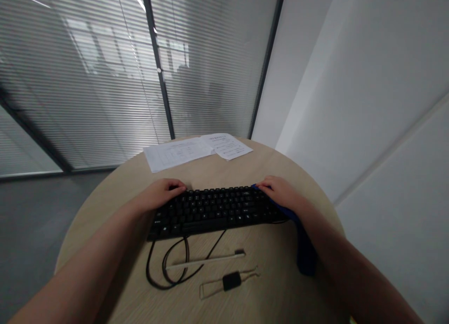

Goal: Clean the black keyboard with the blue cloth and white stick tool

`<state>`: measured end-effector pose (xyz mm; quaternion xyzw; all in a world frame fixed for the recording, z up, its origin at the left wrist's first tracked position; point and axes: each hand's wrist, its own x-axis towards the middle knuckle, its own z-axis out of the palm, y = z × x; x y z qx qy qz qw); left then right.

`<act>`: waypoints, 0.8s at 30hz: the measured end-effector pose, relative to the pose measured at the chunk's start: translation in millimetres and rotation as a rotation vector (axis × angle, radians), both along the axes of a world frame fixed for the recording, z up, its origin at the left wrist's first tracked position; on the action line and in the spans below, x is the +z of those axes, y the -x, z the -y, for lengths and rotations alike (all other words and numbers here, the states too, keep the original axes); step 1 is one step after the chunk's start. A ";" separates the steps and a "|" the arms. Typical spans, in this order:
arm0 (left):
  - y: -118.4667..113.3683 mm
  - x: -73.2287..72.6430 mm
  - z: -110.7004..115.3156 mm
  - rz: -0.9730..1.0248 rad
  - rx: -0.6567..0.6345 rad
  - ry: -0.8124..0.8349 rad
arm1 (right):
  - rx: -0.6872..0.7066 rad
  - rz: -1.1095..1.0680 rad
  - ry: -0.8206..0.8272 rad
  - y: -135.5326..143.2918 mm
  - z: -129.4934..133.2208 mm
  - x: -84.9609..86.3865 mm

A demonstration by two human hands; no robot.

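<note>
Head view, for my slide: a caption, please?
Left hand and right hand at opposite ends of a black computer keyboard, the right holding a blue cloth.

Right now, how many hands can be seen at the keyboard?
2: the left hand at the far left corner of the keyboard, and the right hand, on the blue cloth, at the far right corner.

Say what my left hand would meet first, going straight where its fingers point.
Likely the black keyboard, whose far-edge keys lie right beside your left hand; exact depth there is unclear.
</note>
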<state>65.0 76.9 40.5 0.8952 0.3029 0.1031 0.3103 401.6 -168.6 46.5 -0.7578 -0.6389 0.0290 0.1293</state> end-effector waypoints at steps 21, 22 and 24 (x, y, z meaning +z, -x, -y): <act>2.5 1.2 -2.3 -0.007 -0.009 -0.001 | -0.011 0.079 0.057 15.8 -3.3 0.2; 2.3 1.1 -2.3 -0.009 -0.008 -0.002 | -0.001 0.074 0.065 15.1 -2.3 0.9; 1.9 0.8 -2.4 -0.013 -0.003 -0.004 | 0.010 0.063 0.070 13.4 -1.2 0.7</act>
